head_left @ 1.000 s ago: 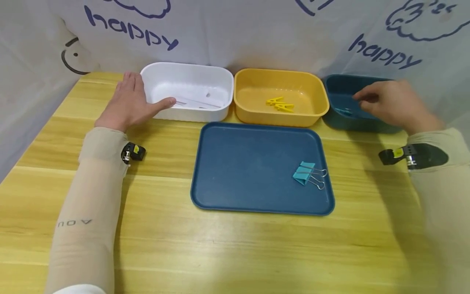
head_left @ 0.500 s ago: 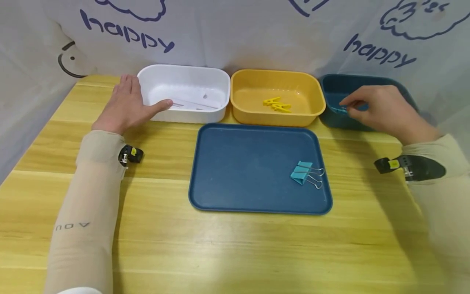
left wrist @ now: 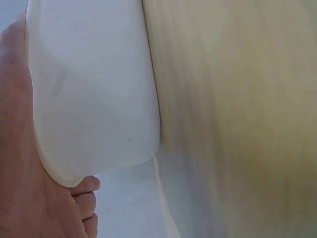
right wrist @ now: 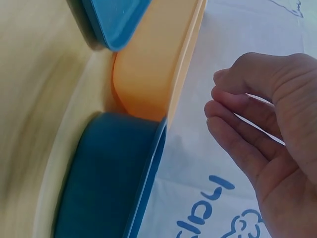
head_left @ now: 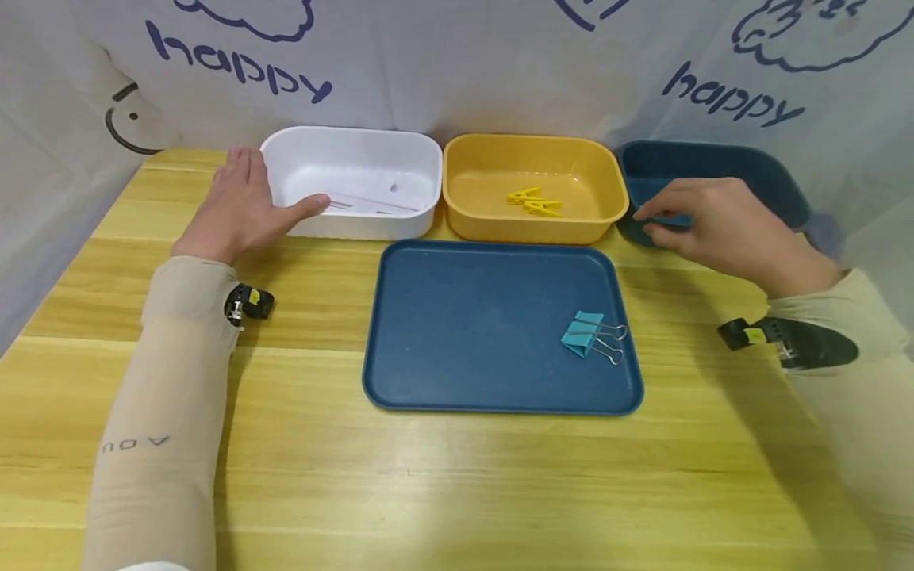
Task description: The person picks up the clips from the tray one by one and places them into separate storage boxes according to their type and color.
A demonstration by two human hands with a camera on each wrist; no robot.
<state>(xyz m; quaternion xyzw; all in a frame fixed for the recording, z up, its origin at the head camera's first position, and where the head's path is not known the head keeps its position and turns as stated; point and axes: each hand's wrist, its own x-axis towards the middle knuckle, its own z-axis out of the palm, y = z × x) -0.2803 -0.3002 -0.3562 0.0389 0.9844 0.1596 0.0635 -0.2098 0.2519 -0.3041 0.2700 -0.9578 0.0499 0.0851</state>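
My left hand (head_left: 239, 210) rests against the left end of a white bin (head_left: 360, 228), fingers straight along its side and thumb at the front rim. The left wrist view shows the fingertips past the bin's corner. My right hand (head_left: 721, 226) hovers over the front left of a dark teal bin (head_left: 757, 170). Its fingers (right wrist: 237, 121) are bent loosely towards the thumb, and nothing shows between them in the right wrist view. A turquoise binder clip (head_left: 584, 333) with wire handles lies at the right of a dark blue tray (head_left: 464, 325).
Between the white and teal bins stands a yellow bin (head_left: 535, 231) holding yellow clothespins (head_left: 535, 203). Thin pale sticks (head_left: 371, 203) lie in the white bin. Behind the row hangs a white cloth (head_left: 500, 71) with writing. All stands on a wooden table (head_left: 300, 444).
My right hand has moved left and towards me, from deeper over the teal bin to its front left rim. The left hand keeps its place at the white bin; the head view has shifted slightly.
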